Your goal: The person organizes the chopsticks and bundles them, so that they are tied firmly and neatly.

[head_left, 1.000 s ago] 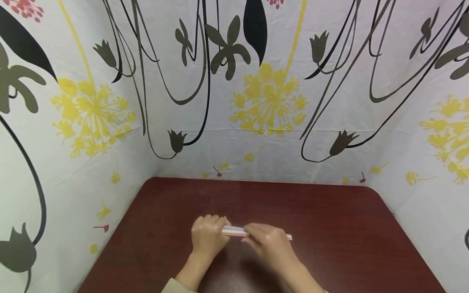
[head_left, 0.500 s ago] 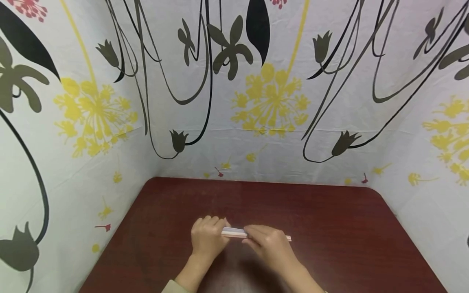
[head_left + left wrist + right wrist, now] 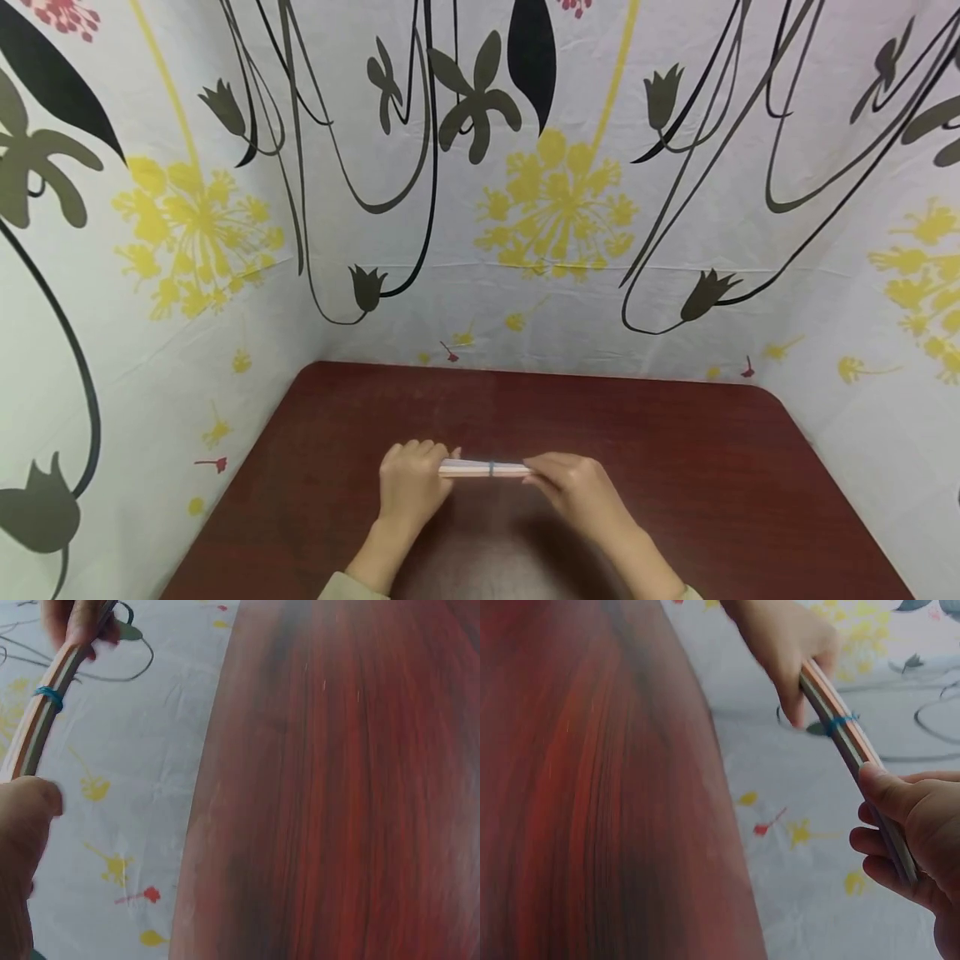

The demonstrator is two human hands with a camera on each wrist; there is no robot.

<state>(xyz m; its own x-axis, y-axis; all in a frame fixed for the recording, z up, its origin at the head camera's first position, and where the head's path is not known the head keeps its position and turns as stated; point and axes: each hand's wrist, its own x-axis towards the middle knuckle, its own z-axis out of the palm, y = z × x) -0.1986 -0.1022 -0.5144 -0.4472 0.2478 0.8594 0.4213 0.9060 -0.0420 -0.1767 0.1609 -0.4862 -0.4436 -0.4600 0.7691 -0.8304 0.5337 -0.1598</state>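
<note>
A slim, straight bundle of pale sticks or strips [image 3: 468, 470] is held level above the table. A thin blue band [image 3: 491, 469] that looks like a rubber band circles it near the middle, seen also in the left wrist view as a blue loop [image 3: 49, 696]. My left hand [image 3: 411, 485] wraps its fingers round the left end. On the right, my right hand [image 3: 583, 490] grips the other end; in the right wrist view its thumb lies along the bundle [image 3: 847, 739], with curled fingers behind. Both ends are mostly hidden by the hands.
Below the hands spreads a dark red-brown wooden table [image 3: 637, 433] with rounded far corners. White cloth [image 3: 570, 333] printed with flowers and stems rises behind it and at both sides.
Right hand has slid rightward along the bundle to its end, uncovering the blue band it was hiding. Left hand has shifted slightly left with the bundle.
</note>
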